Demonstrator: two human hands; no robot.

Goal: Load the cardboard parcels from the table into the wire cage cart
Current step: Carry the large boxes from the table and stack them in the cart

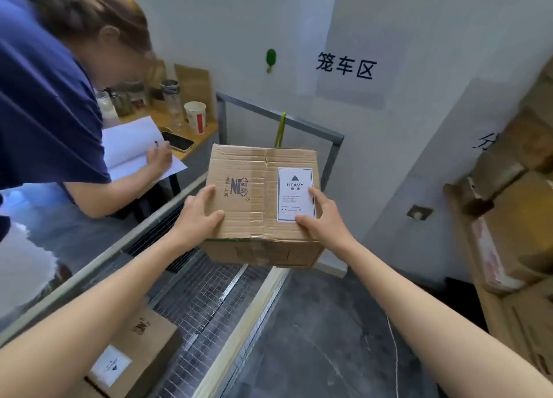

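The box (248, 194) is held up over the far end of the cart (206, 302), above its mesh, with its near bottom edge close over the cart's right rim; whether it touches the rim cannot be told. It is level, its taped top facing up, and a white label (294, 200) marked HEAVY sits on the right half of the top. The left hand (196, 218) grips the box's near left corner, thumb and forefinger spread apart on the top, the other fingers hidden down the side. The right hand (327, 221) grips the near right corner the same way, thumb and forefinger spread across the label's edge, the rest wrapped out of sight round the side. A second box (143, 346) lies in the cart's near left corner. Beyond the cart's left rim a person (51, 113) in a blue top leans over a desk (206, 128), writing on paper (131, 146); a phone (178, 141) and a cup (196, 118) stand near the desk's right edge. More boxes (514, 218) are stacked at the right
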